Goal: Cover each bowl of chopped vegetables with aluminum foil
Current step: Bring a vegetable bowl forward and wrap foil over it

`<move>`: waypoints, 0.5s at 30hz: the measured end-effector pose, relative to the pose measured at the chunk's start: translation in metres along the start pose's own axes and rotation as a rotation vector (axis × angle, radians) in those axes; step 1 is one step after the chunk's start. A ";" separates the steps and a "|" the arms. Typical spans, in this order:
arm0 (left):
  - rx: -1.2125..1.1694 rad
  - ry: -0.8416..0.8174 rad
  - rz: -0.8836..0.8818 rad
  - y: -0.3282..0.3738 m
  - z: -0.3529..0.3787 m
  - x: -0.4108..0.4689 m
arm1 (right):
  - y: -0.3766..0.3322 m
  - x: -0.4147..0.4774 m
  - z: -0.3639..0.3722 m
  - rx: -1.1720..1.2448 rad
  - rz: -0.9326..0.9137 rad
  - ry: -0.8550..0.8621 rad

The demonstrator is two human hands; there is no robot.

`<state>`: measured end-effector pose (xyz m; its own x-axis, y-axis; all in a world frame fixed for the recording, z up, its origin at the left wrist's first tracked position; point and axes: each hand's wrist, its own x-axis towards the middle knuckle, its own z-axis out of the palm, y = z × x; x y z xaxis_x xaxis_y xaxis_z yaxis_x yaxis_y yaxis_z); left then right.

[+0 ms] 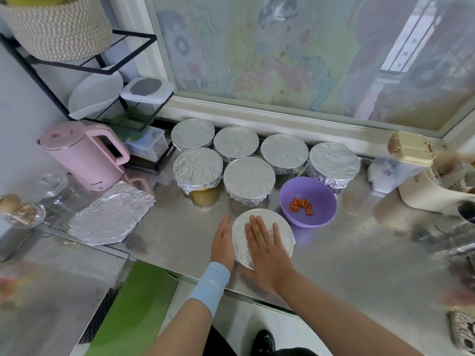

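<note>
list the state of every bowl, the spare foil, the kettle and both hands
six back bowls, covered with foil
front bowl, foil-covered, under both hands
purple bowl, uncovered, orange pieces inside
loose foil sheet, flat on counter
pink kettle, lid shut
left hand, open, flat against the front bowl's side
right hand, open, pressing flat on its foil top

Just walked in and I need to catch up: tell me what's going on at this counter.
A person is smoothing foil over the front bowl on the steel counter: the right hand lies flat on top, the left hand presses against its left side. Six foil-covered bowls stand behind it. The purple bowl of orange chopped pieces, just to the right, is not yet covered. A loose foil sheet lies to the left by the pink kettle.
</note>
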<state>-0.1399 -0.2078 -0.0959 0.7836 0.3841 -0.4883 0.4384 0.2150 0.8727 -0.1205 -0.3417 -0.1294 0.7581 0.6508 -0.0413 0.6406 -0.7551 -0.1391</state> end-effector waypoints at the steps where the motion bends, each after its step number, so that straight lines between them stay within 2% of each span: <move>1: -0.038 -0.009 -0.043 -0.002 0.004 0.003 | 0.000 0.001 0.004 -0.005 0.008 -0.001; 11: -0.240 0.030 -0.105 -0.010 0.019 0.010 | 0.001 0.005 0.011 -0.019 0.009 -0.041; 13: -0.156 0.036 -0.054 -0.007 0.018 0.006 | 0.004 0.000 0.005 0.010 -0.027 -0.011; 15: 0.101 0.063 0.135 -0.004 0.012 0.007 | 0.013 -0.005 -0.004 0.082 -0.028 0.044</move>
<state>-0.1308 -0.2164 -0.1024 0.8108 0.4594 -0.3626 0.3752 0.0676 0.9245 -0.1152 -0.3553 -0.1267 0.7458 0.6661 0.0074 0.6509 -0.7264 -0.2207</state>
